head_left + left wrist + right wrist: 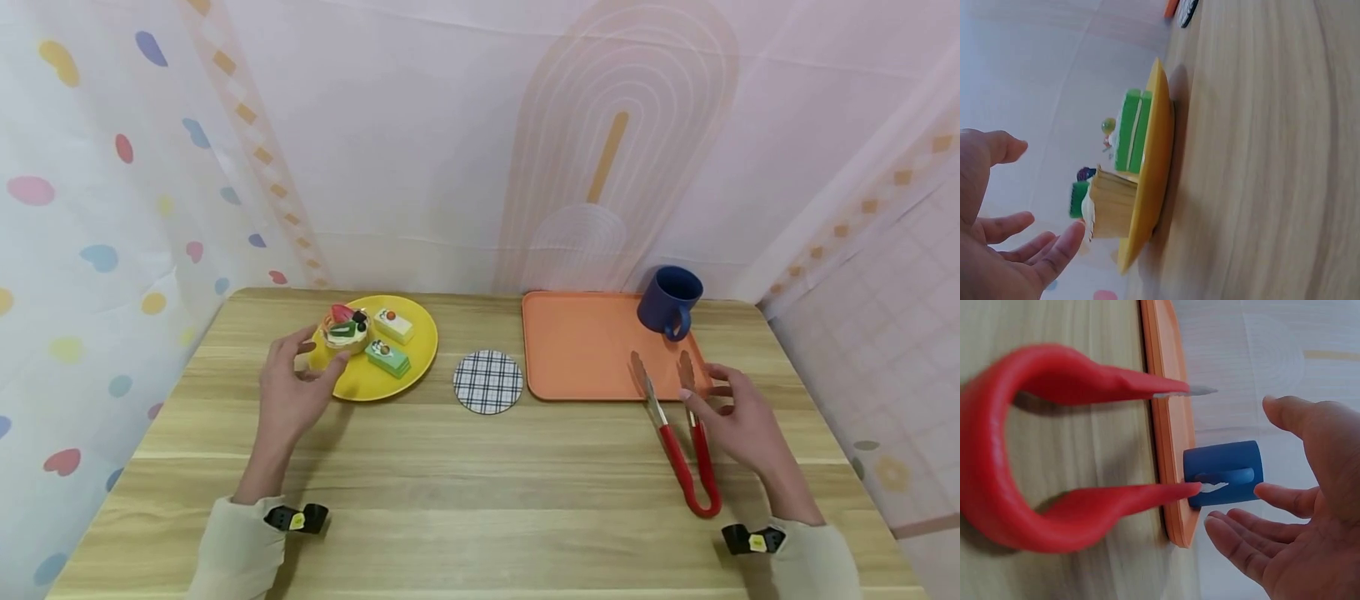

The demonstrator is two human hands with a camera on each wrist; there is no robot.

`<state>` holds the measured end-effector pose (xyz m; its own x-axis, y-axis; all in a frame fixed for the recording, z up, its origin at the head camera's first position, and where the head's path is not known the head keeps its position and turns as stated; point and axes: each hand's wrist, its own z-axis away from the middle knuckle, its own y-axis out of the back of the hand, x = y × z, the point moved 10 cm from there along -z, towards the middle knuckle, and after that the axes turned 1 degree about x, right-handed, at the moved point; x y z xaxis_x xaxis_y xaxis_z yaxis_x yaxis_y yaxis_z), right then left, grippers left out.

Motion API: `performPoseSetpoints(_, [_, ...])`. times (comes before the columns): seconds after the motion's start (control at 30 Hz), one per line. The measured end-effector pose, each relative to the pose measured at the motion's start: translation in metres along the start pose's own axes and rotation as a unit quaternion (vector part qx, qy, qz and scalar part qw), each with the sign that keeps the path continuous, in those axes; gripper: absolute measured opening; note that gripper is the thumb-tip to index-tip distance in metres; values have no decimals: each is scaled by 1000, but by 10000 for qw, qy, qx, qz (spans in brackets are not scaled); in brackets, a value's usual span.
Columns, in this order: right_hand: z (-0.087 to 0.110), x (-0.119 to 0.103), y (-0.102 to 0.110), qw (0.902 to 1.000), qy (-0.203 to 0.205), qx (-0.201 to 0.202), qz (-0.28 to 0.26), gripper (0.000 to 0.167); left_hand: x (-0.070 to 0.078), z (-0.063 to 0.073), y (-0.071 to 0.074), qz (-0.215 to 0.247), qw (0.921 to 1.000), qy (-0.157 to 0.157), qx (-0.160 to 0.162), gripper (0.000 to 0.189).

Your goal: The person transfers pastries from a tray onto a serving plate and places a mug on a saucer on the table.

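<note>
My left hand hovers at the left edge of a yellow plate, thumb and fingers spread around a fruit tart. In the left wrist view the fingers stand apart from the tart. A green cake slice and a pale yellow cake slice share the plate. On the right, my right hand is held over red-handled tongs, its fingers spread and holding nothing. The tongs lie spread, metal tips over an orange tray, handles on the table.
A dark blue mug stands upright on the tray's back right corner. Between plate and tray lies a round checked coaster. Patterned curtains hang behind the wooden table and along both sides.
</note>
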<state>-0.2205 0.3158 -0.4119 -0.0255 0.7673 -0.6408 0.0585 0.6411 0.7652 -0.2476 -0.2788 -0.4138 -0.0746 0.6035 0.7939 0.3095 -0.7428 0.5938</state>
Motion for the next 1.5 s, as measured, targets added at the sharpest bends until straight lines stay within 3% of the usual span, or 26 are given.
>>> performPoseSetpoints(0.13, [-6,0,3,9999,66,-45,-87,77,10,3,-2,19,9999,-107,-11,76])
performPoseSetpoints(0.27, [-12,-1,6,9997,111,-96,-193,79,24,6,-7,147,9989,-434,-29,79])
performPoseSetpoints(0.53, [-27,-5,13,9995,266,-28,-163,79,44,12,-29,452,9940,-951,-301,79])
performPoseSetpoints(0.83, [-51,-5,20,9991,196,-44,-383,78,57,21,-68,553,9893,-1020,-884,84])
performPoseSetpoints(1.27, [-82,6,14,9938,-440,-409,-937,89,71,33,-111,428,9794,-1167,-1591,87])
performPoseSetpoints(1.5, [-95,14,11,9895,-733,-479,-1153,87,76,39,-135,194,9745,-1145,-1919,91])
